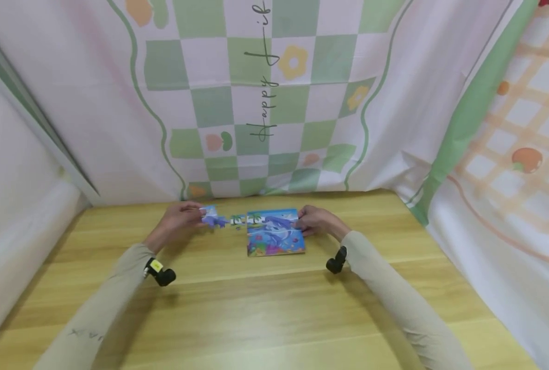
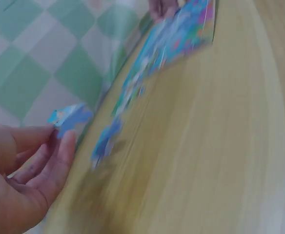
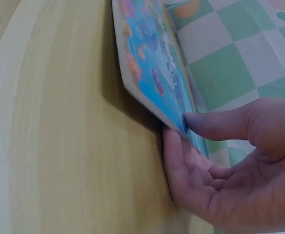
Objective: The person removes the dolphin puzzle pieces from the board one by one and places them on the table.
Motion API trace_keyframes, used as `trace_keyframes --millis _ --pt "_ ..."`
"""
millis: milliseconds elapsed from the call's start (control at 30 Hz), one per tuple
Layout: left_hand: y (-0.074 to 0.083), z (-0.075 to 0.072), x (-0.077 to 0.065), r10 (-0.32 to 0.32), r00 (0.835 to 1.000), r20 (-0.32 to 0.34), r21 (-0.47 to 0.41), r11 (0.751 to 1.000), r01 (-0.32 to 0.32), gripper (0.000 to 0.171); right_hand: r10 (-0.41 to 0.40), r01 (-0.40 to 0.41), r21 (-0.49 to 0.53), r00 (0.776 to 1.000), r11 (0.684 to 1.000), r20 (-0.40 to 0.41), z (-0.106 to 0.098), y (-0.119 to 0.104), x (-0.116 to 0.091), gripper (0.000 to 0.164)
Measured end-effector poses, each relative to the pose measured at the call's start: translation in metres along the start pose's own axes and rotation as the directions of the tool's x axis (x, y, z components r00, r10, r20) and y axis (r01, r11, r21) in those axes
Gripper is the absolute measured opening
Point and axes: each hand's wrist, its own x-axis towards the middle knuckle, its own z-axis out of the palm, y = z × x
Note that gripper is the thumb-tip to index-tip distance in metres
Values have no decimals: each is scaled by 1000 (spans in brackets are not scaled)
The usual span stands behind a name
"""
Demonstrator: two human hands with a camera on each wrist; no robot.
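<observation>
My left hand (image 1: 182, 217) pinches a small blue puzzle piece (image 2: 71, 119) between thumb and fingers, above the table's far left part. Just beside it lies a purple-blue puzzle piece (image 2: 106, 140) on the wood. My right hand (image 1: 315, 220) grips the right edge of a dolphin puzzle board (image 1: 274, 241). In the right wrist view its thumb (image 3: 220, 125) presses on the picture, while the fingers are tucked beneath the edge. That edge is tilted up from the tabletop. Between the hands, a piece with a green palm print (image 1: 237, 220) sits left of the board.
The wooden table (image 1: 256, 318) runs up to a hanging cloth (image 1: 284, 103) with green checks right behind the board. More cloth hangs at the left and right sides. A small black camera (image 1: 163, 276) is strapped to the left wrist, another camera (image 1: 336, 261) to the right.
</observation>
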Motion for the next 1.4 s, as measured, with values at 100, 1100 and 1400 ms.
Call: trace_keyframes --millis 100,1100,1400 --pt "-4 -17 -8 -53 998 -31 57 997 55 41 -10 10 -10 1000 1000 20 0 0 0 26" --pt "-18 -41 12 204 977 58 757 629 -176 6 22 -24 -36 998 999 -51 7 -5 -1 16" --pt "-24 -43 16 293 947 132 794 541 -278 6 16 -19 -64 999 998 -44 4 -7 -1 30"
